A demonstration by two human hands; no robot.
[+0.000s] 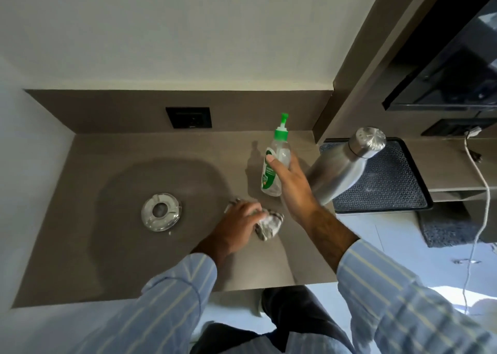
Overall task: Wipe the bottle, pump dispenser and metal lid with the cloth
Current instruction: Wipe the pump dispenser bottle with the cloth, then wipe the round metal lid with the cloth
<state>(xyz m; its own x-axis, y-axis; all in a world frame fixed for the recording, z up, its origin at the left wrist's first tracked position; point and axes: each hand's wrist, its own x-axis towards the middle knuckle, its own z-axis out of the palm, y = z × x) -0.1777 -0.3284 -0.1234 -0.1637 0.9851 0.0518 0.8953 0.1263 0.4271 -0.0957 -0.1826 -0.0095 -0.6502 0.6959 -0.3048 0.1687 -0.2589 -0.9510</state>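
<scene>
A clear pump dispenser (273,162) with a green pump head stands on the grey counter (134,259), and my right hand (291,187) is wrapped around its body. Just right of it stands a tall steel bottle (341,168) with a rounded cap. My left hand (239,224) presses down on a crumpled grey-white cloth (270,226) lying on the counter in front of the dispenser. A round metal lid (160,211) with a hole in its middle rests to the left, in the shallow basin.
A dark perforated tray (390,181) sits behind and to the right of the steel bottle. A black socket plate (188,117) is set in the back wall. A white cable (481,189) hangs down at the right, past the counter edge.
</scene>
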